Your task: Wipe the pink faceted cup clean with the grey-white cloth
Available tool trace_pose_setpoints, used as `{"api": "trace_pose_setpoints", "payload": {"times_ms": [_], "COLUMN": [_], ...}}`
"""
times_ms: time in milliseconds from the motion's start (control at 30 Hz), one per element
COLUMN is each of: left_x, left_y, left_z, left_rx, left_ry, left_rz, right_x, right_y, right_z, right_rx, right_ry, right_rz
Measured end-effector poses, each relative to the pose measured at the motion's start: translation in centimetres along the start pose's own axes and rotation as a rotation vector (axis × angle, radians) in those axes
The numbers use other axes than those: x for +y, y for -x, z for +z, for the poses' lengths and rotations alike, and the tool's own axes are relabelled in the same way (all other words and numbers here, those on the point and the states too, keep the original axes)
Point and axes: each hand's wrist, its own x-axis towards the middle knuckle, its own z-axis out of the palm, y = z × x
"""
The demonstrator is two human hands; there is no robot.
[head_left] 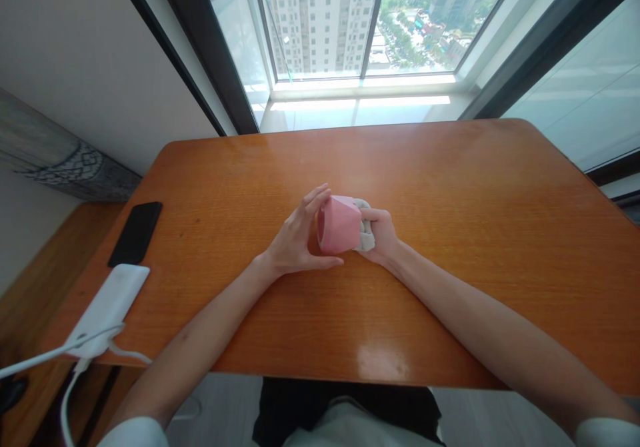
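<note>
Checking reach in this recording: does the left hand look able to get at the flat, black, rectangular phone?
Probably yes: only brown wooden tabletop shows between the left hand and the phone. The hand curves around the pink, faceted, hollow object, though, so it would likely have to leave that.

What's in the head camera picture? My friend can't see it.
A right hand holds pale cloth against a hollow pink object, and the left hand curves beside its opening, over a wooden table. A black phone lies left.
</note>
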Motion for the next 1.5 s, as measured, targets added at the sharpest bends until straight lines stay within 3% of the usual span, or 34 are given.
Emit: {"api": "trace_pose_setpoints", "payload": {"times_ms": [100, 300, 633, 1033, 1333, 1500], "left_x": [-0.2, -0.4, -0.5, -0.1, 0.0, -0.3], "left_y": [0.0, 0.0, 0.4, -0.4, -0.3, 0.0], "left_z": [0.1, 0.1, 0.3, 0.1, 0.0, 0.0], "left_rx": [-0.024, 0.013, 0.036, 0.061, 0.075, 0.073], "left_ry": [-0.113, -0.169, -0.233, 0.003, 0.105, 0.173], "left_rz": [0.122, 0.187, 0.164, 0.119, 0.032, -0.01], "right_x": [-0.1, 0.0, 0.0, 0.1, -0.6, -1.2], "right_y": [0.0, 0.0, 0.7, 1.3, 1.6, 1.9], "right_z": [-0.4, -0.1, 0.3, 0.6, 0.3, 0.2], "right_rx": [0.038, 0.028, -0.025, -0.041, -0.206, -0.404], "right_ry": [-0.02, -0.019, 0.077, 0.218, 0.532, 0.795], "right_rz": [0.027, 0.042, 0.139, 0.074, -0.08, -0.224]}}
